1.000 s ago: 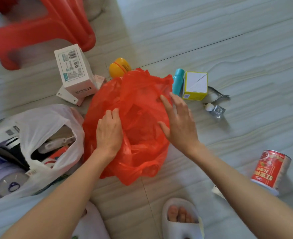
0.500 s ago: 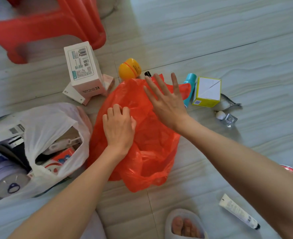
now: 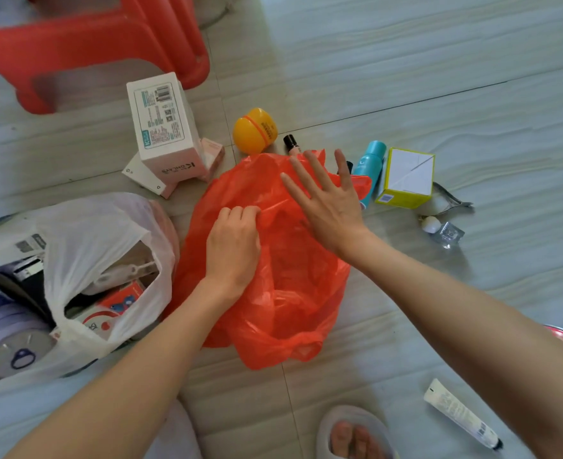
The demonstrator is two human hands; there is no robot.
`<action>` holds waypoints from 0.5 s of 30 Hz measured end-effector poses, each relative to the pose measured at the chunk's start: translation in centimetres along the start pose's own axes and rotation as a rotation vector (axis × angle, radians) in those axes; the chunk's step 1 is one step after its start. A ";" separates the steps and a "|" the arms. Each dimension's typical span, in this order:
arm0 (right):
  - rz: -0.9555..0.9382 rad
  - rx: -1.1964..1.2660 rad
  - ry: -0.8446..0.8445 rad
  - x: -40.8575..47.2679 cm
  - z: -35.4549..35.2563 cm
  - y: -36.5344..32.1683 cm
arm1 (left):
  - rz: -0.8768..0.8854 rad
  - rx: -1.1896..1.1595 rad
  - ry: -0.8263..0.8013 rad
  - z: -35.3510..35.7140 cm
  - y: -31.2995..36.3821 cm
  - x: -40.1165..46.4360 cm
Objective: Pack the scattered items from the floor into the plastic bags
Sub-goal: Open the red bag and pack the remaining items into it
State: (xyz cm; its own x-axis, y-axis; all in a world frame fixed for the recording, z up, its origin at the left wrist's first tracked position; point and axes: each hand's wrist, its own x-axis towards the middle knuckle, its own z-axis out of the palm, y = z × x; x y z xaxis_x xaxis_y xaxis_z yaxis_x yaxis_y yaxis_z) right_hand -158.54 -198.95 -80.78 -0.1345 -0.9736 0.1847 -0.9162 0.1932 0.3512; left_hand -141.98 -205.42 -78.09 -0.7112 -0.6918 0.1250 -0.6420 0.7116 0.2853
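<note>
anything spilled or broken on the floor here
Nothing looks spilled or broken. The white tube lies apart from the other loose items, down near the slippered foot; the tall white box leans on smaller boxes.

left hand (image 3: 232,246) gripping red bag (image 3: 286,293), right hand (image 3: 329,207) spread

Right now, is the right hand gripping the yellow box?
No: the right hand lies open over the red bag, apart from the yellow box.

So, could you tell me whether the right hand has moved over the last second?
Yes. The right hand has moved away from the person along the red bag, its fingertips now reaching the bag's far edge, nearer the yellow egg-shaped container.
</note>
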 end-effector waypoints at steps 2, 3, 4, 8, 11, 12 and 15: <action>0.047 0.046 0.028 0.2 0.2 0.1 | 0.014 -0.222 0.014 -1.5 0.6 -0.3; 0.086 0.131 0.062 0.3 0.2 0.3 | -0.009 -0.312 0.023 -1.9 0.7 -0.3; 0.150 0.299 0.076 0.3 0.0 0.5 | -0.076 -0.398 0.021 -2.1 0.6 -0.3; 0.493 1.138 -0.100 -0.2 -2.3 0.3 | -0.686 -0.833 -0.166 -1.8 -0.1 1.6; 0.662 1.455 -0.125 -1.0 -3.7 0.7 | -0.812 -1.002 -0.239 -2.4 0.0 2.9; 0.729 1.603 -0.156 -1.2 -3.9 1.0 | -0.769 -1.019 -0.253 -2.8 0.1 3.1; 0.947 2.008 -0.319 -1.6 -4.0 2.3 | -0.455 -0.847 -0.290 -3.8 0.6 2.7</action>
State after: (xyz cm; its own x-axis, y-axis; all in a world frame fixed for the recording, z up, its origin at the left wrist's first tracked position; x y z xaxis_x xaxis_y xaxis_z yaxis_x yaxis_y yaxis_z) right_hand -158.90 -196.47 -76.58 -0.4783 -0.7243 -0.4966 0.3847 0.3356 -0.8599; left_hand -143.23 -207.35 -73.98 -0.5636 -0.7392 -0.3687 -0.5353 -0.0132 0.8445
